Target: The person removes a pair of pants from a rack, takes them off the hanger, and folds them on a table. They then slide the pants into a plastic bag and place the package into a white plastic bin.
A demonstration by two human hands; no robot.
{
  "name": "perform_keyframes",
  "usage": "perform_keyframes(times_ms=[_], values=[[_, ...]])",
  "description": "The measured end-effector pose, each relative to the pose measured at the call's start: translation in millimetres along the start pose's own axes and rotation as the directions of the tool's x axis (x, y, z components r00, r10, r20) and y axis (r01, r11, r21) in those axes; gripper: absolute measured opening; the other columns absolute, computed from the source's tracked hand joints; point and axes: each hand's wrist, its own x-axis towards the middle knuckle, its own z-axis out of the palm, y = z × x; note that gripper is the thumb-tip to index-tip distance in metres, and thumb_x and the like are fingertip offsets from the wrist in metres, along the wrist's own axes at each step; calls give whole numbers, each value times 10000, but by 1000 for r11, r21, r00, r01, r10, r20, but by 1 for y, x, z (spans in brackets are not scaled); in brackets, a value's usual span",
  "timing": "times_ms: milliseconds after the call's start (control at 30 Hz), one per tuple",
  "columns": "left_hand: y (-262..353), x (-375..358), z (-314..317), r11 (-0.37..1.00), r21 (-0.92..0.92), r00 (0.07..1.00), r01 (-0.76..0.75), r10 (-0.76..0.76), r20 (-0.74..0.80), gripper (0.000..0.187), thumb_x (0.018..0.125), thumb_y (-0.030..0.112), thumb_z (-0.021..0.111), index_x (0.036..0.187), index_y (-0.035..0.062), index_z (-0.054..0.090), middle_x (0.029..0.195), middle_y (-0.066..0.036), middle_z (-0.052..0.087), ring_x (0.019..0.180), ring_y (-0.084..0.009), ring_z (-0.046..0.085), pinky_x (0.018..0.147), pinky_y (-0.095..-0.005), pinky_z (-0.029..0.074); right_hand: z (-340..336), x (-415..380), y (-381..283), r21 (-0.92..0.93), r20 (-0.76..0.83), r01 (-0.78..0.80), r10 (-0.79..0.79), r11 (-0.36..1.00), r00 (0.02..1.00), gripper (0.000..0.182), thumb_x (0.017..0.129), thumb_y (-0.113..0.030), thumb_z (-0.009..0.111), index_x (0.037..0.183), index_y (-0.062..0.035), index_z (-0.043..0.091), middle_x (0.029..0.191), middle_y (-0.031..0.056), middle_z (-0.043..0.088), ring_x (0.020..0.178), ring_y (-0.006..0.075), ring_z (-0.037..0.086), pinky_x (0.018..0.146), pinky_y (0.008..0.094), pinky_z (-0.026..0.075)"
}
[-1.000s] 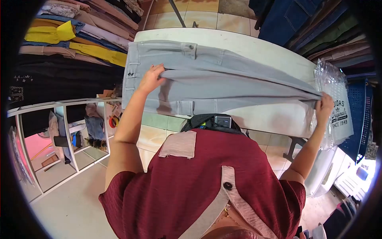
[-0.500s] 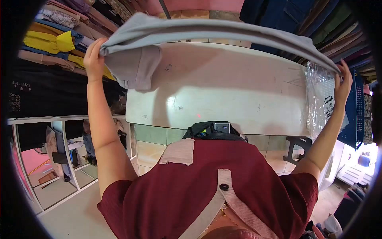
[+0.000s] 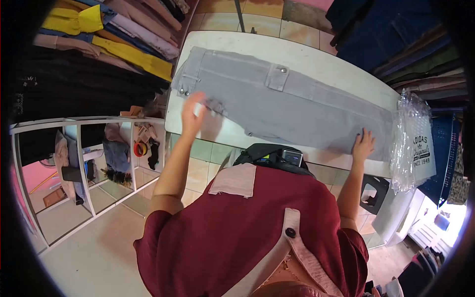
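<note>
A pair of grey cargo trousers (image 3: 311,109) lies lengthwise across the white table (image 3: 217,42), folded along its length. Its waist end, with metal buttons, is on the left, and a buttoned pocket flap (image 3: 278,77) shows near the middle. My left hand (image 3: 193,113), slightly blurred, hovers by the near edge of the waist end, thumb apart from the fingers and nothing seen in it. Toward the right end of the trousers, my right hand (image 3: 364,144) rests on the cloth with its fingers spread.
At the table's right end lies a clear plastic bag (image 3: 403,148) beside a white printed bag (image 3: 423,143). A blue basket (image 3: 440,158) stands beyond. Folded clothes (image 3: 133,54) fill the left side, above a white shelf unit (image 3: 86,171). Dark garments (image 3: 391,34) hang at the back right.
The trousers, stretched in the air between both hands before, now lie flat on the table. Both hands have come down toward me and let go of the ends.
</note>
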Motion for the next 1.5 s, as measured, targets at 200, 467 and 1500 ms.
perform_keyframes(times_ms=[200,467,1500], values=[[-99,79,-20,936,260,935,236,-146,-322,449,843,243,602,1195,-14,492,1205,-222,521,1127,-365,485,969,-412,356,23,-19,-43,-45,-10,-119,118,992,993,465,919,-369,429,1375,-336,344,1478,59,262,1339,319,262,1012,609,236],[-93,130,-26,742,503,811,443,-571,129,528,764,357,702,1096,-35,580,974,-184,655,893,-313,633,790,-381,489,21,-20,-42,-32,-15,-115,114,993,993,456,918,-374,426,1368,-350,356,1475,50,272,1340,309,262,1022,595,233],[-85,66,-37,791,440,902,425,-410,-134,432,765,143,689,1160,43,545,1173,-196,542,1032,-335,541,874,-406,421,18,-22,-44,-7,-30,-66,66,998,997,457,908,-377,439,1358,-331,375,1452,45,311,1337,290,276,1032,554,245]])
